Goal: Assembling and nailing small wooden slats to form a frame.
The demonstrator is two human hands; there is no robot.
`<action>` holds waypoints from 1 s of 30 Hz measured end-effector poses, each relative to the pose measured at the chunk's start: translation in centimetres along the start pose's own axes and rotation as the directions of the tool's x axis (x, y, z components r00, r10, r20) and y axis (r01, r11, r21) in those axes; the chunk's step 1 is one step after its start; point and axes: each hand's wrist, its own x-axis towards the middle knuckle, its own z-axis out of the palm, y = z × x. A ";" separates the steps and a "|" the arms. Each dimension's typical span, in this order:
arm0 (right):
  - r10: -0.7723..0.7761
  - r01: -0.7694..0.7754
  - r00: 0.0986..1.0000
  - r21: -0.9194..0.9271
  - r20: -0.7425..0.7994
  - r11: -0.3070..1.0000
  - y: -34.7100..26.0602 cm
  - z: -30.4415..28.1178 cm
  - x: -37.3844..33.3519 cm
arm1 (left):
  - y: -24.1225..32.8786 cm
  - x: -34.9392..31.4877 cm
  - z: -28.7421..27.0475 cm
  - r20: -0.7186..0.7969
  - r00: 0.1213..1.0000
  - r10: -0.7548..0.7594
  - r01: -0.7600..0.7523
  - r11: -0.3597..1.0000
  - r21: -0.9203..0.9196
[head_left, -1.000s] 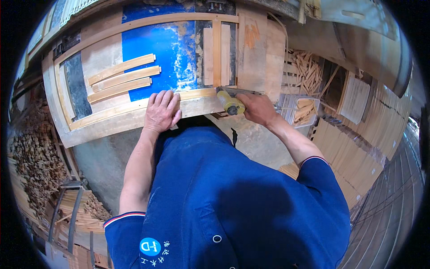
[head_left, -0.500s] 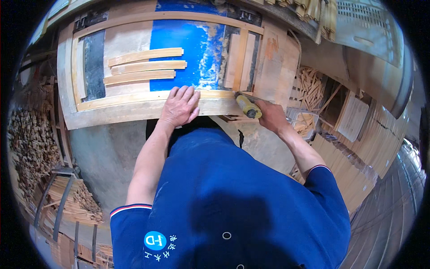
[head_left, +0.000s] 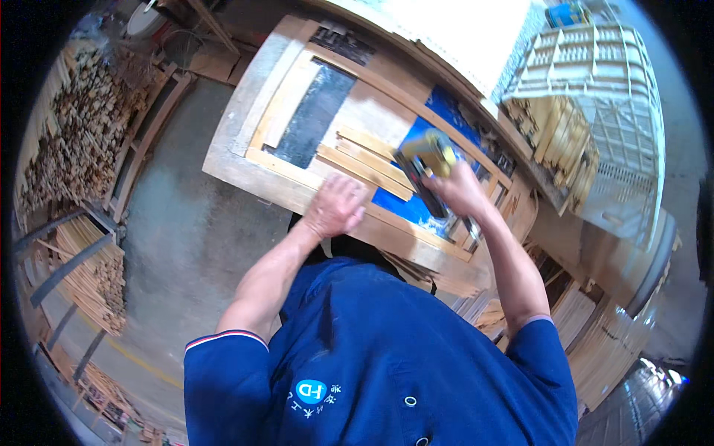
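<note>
My right hand grips the handle of a yellow and black nail gun, raised over the right part of the wooden frame. My left hand lies with its fingers stretched out on the frame's near rail and holds nothing. Between the hands, several loose wooden strips lie side by side inside the frame, with the gun covering their right ends. Under them shows a worn blue patch of the bench top. The frame rests on a wooden workbench.
A white plastic crate stands at the far right, beside a bundle of wood pieces. Stacked sticks fill the left side, with more strips on a rack below. Grey floor lies left of me.
My right hand has lifted the nail gun off the near rail and swung it up over the frame. My left hand stays on the near rail. The view has turned toward the left.
</note>
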 end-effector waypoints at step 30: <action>-0.074 0.072 0.997 -0.410 0.012 0.909 -18.2 4.3 22.1 | -6.0 -2.2 -2.0 -0.072 0.989 -0.129 0.133 0.990 0.051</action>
